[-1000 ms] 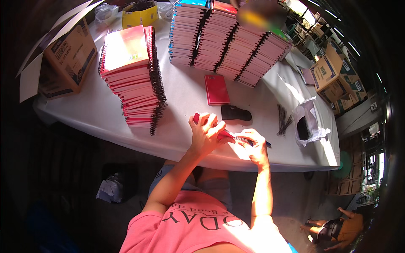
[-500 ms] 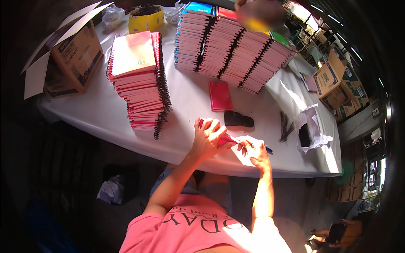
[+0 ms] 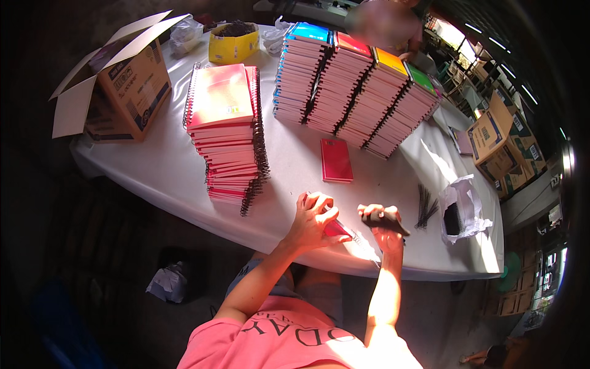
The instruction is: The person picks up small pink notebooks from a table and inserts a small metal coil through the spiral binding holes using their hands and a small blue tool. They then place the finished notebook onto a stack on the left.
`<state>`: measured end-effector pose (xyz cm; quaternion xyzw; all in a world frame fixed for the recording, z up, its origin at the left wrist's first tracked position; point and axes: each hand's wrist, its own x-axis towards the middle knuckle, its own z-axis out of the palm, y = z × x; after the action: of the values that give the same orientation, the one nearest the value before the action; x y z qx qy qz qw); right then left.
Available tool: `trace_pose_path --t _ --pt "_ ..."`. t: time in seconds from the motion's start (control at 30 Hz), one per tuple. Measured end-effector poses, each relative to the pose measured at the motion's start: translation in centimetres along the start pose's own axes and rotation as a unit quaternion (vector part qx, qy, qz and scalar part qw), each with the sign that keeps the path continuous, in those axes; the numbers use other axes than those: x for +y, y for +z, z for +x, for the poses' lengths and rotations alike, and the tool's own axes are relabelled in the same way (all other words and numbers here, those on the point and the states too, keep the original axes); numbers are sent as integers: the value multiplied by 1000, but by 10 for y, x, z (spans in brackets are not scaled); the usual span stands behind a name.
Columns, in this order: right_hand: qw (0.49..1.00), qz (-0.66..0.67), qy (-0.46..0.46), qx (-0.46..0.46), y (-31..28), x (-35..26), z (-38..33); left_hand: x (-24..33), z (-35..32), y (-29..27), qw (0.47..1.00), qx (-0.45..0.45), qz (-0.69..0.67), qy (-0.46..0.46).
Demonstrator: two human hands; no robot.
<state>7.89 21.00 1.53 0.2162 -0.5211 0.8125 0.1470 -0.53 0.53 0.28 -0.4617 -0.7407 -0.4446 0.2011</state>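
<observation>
In my left hand (image 3: 313, 220), closed at the table's near edge, is a small red notebook (image 3: 337, 229) gripped by its sides. A thin spiral coil (image 3: 367, 251) sticks out from the notebook's corner toward the lower right. My right hand (image 3: 387, 238) is wrapped round a black, elongated tool (image 3: 384, 221) with a tapered end; its exact kind cannot be made out. The tool is apart from the notebook, just to its right. Beyond my hands, a second red notebook (image 3: 337, 161) lies flat on the white-covered table (image 3: 295, 166).
A tall stack of red spiral notebooks (image 3: 222, 95) stands left. Farther back are several colour-sorted notebook stacks (image 3: 350, 80), with a person (image 3: 387, 27) behind them. An open carton (image 3: 132, 92), yellow box (image 3: 233, 48), loose coils (image 3: 425, 206) and a paper-lined box (image 3: 467, 215) surround the work area.
My right hand has left the notebook's corner and picked up the black tool from the table. The coil now shows sticking out. The view has shifted slightly.
</observation>
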Motion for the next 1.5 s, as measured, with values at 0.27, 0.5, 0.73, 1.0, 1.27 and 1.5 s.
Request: trace_pose_path --t 0.27,0.5,0.73,1.0,1.27,1.5 --pt "979 -160 120 -29 25 -26 -25 -7 -7 5 1000 -25 7 5" --pt "979 -186 78 -34 18 -20 -6 -12 -3 7 999 -5 -40 -31" --pt "978 -165 126 7 22 -19 -6 -17 -1 12 987 7 -130 -99" --pt "922 -368 123 -6 19 1 13 -35 -12 27 964 34 -231 -127" --pt "900 -376 183 127 17 9 20 -47 -11 35 952 48 -277 -119" --pt "918 -335 200 72 28 6 25 -40 -10 36 940 13 -302 -156"
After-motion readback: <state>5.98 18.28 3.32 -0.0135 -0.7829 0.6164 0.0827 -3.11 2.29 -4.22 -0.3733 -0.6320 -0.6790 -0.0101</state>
